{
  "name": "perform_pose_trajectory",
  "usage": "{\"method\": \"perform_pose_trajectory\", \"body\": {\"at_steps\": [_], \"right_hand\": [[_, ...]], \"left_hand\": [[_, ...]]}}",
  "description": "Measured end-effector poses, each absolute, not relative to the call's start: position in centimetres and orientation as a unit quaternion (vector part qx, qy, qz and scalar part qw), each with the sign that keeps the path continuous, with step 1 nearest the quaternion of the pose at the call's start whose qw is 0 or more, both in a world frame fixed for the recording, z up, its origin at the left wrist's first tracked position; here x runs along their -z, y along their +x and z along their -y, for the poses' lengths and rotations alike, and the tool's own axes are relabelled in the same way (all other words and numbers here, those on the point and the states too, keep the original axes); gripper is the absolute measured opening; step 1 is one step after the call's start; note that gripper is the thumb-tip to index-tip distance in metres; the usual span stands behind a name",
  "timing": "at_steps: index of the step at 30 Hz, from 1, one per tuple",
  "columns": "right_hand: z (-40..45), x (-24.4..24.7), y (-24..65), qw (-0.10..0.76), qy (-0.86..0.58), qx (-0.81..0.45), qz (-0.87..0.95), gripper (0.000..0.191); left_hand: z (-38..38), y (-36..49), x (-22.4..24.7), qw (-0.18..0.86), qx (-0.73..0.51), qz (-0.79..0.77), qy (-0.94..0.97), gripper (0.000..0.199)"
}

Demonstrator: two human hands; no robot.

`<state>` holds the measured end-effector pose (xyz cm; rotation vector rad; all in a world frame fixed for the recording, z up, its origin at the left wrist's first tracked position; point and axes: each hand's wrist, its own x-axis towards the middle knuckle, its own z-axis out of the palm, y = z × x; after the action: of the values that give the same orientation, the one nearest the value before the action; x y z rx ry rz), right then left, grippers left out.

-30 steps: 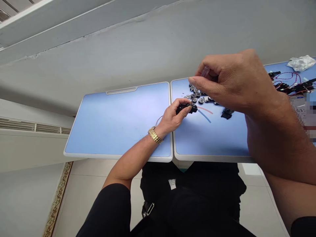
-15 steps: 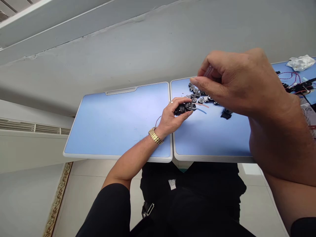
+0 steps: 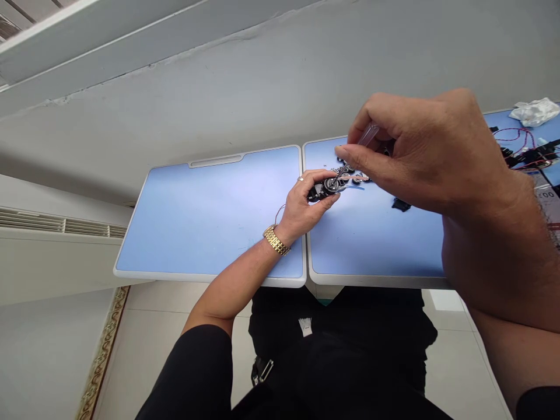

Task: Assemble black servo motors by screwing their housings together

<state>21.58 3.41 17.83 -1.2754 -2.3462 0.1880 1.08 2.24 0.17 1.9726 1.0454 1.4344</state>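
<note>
My left hand (image 3: 304, 204) is closed round a black part with a round metal disc (image 3: 331, 185), which looks like a servo motor, held above the table. An orange and a blue strip stick out from its right side, and a thin wire runs by my wrist. My right hand (image 3: 420, 151) pinches a screwdriver (image 3: 367, 134) by its clear handle. Its thin shaft slants down to the left, and the tip meets the disc or lies just over it; I cannot tell which. Behind the held part lie several small black and silver round parts (image 3: 357, 178), partly covered by my right hand.
Two blue-topped tables (image 3: 210, 221) stand side by side against a grey wall, with a narrow gap between them. A black piece (image 3: 401, 204) lies below my right hand. At the far right are wired black parts (image 3: 531, 154) and a crumpled white plastic bag (image 3: 534, 112).
The held black part has tilted and shifted slightly left, with its strips turning along. The screwdriver handle has turned a little in my right hand, and its tip has followed the part.
</note>
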Motion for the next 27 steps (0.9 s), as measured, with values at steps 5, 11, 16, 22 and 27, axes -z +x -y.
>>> {"method": "perform_pose_trajectory", "body": {"at_steps": [5,11,16,22,27], "right_hand": [[-3.5,-17.6,21.6,0.255,-0.45,-0.062,0.853,0.005],[-3.5,-17.1,21.5,0.258,-0.442,-0.054,0.858,0.003],[-3.2,-17.3,21.5,0.232,-0.44,-0.056,0.866,0.006],[-2.6,-17.8,21.8,0.188,-0.433,-0.045,0.88,0.016],[-2.3,-17.7,21.7,0.148,-0.425,-0.04,0.892,0.024]], "left_hand": [[-2.2,1.1,-0.1,0.24,-0.517,-0.396,0.72,0.034],[-2.0,1.2,-0.1,0.27,-0.5,-0.417,0.71,0.036],[-2.1,1.1,-0.1,0.261,-0.5,-0.422,0.71,0.036],[-2.4,1.0,0.1,0.222,-0.498,-0.437,0.715,0.036],[-2.9,0.7,0.7,0.236,-0.474,-0.42,0.737,0.044]]}}
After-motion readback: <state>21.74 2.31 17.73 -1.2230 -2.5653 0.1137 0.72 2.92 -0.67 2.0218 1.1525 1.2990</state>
